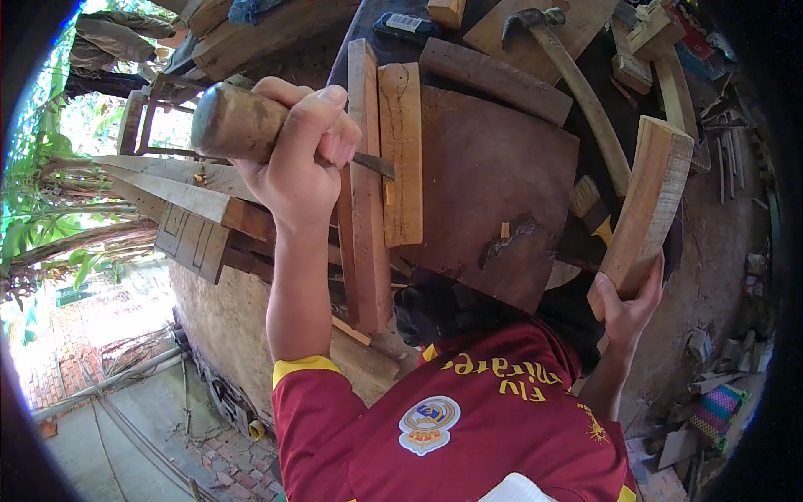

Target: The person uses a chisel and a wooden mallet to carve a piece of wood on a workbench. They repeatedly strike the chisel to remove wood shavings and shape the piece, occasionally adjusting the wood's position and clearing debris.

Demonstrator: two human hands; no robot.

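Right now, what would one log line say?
left hand: grips chisel | right hand: holds wooden block | chisel tip: at light wood piece

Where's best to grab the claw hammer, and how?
Probably around the near half of its wooden handle, coming from the person's side: the long, slim handle slants toward the body, with the metal head at the far end.

Shirt: you wear a dark red jersey (360, 443), short-sleeved
Left sleeve: yours is dark red (314, 402), with a yellow cuff (305, 368) at the hem
Chest lettering: large, yellow (520, 390), across your front
Crest: multicoloured badge (429, 424) with a white border on your jersey
Small mark: yellow sunburst (596, 430)
Legwear: your dark fabric (447, 309), details unclear
Hands: your left hand (294, 155) and right hand (633, 305), both bare
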